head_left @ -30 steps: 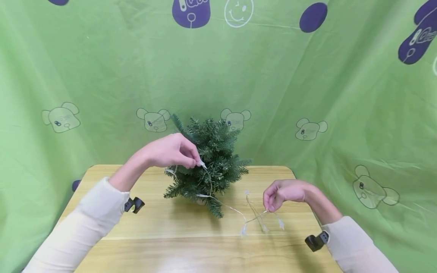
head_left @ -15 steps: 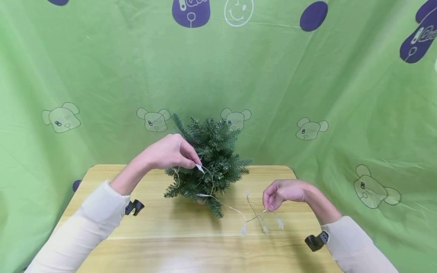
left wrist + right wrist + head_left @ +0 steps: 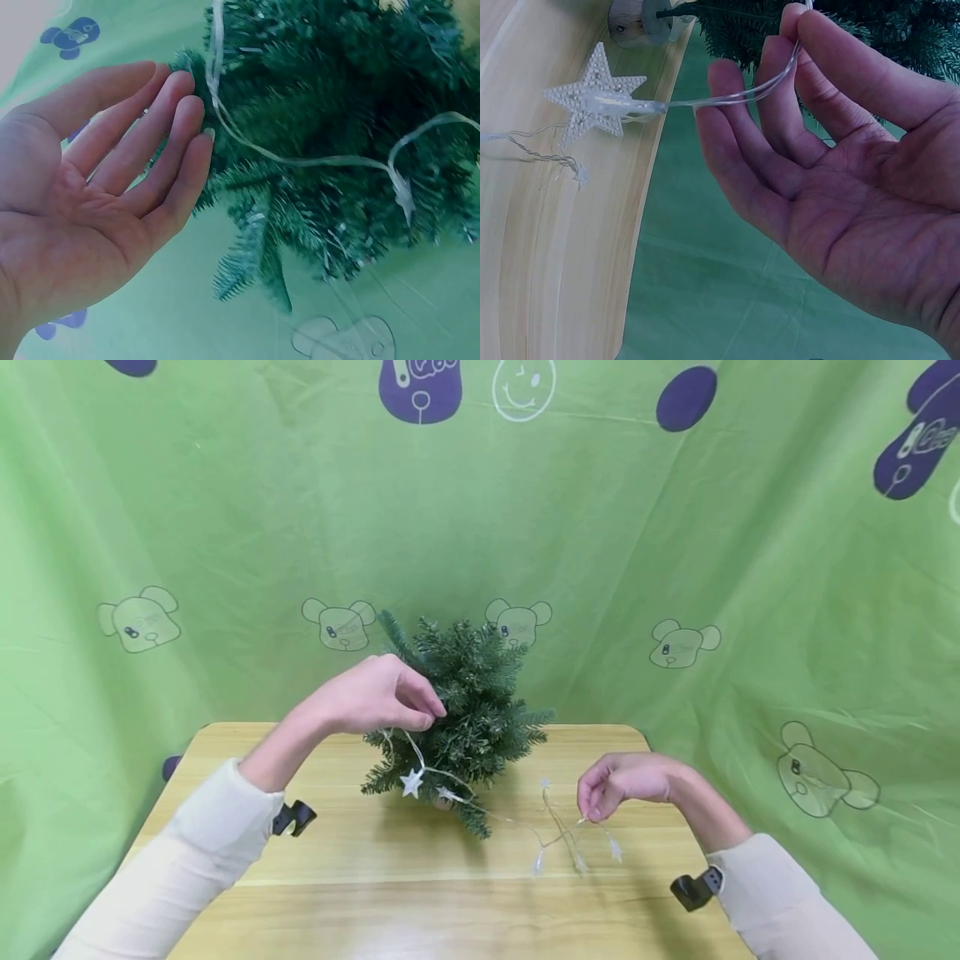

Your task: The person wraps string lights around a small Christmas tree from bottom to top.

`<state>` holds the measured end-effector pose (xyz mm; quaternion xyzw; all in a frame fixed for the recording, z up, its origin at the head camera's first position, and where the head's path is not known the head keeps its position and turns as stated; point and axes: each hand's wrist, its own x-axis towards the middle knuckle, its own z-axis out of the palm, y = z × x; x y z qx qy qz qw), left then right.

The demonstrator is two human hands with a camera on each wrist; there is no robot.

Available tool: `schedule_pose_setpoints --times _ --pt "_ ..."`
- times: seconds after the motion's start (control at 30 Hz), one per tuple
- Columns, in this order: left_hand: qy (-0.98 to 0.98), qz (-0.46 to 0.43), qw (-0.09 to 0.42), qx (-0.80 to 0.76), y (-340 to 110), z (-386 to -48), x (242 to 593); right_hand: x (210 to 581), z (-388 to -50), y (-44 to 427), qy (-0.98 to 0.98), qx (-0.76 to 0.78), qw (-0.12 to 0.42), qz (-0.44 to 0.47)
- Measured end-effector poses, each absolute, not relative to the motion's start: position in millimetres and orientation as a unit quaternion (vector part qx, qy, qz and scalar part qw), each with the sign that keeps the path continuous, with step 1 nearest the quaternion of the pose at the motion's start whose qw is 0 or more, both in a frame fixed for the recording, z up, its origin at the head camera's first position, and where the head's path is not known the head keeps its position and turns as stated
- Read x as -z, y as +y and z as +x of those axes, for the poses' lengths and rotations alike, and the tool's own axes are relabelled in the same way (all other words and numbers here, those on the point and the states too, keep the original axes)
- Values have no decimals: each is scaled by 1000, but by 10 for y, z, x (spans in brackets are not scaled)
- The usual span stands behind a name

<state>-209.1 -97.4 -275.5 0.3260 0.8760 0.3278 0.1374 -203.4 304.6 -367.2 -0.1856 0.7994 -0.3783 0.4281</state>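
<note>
A small green artificial tree (image 3: 480, 693) stands at the table's back, with a string of clear star lights on its front left. My left hand (image 3: 371, 695) is over the tree's left side; its fingers (image 3: 186, 112) are loosely bent beside the wire (image 3: 300, 160), with nothing seen between them. Below it hangs a white star (image 3: 411, 782). My right hand (image 3: 630, 785) pinches the light wire (image 3: 735, 97) between thumb and index finger, right of the tree. One beaded star (image 3: 596, 96) hangs from that wire in the right wrist view.
The wooden table (image 3: 337, 893) has rounded back corners. Green cloth (image 3: 585, 527) with bear prints hangs behind it and at both sides. More stars (image 3: 537, 862) of the string lie or hang low between the tree and my right hand.
The star that my left fingertips pinched has come away from them and now hangs lower and further left, in front of the tree. My right hand has hardly moved.
</note>
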Motion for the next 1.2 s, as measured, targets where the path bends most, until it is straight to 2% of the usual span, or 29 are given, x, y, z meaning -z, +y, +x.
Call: schedule_pose_setpoints --times 0.17,0.53,0.83,1.2 --pt "868 353 127 -326 -807 -1990 2719 3633 -2036 3070 805 374 423 -182" --pt "863 407 162 -252 -217 -1788 2887 3479 -2065 3139 808 364 421 -191" --pt "879 383 177 -222 -68 -1823 3033 3153 -2068 3286 810 366 410 -203" --pt "890 363 204 -187 123 -1797 3112 2748 -2115 3508 837 359 364 -196"
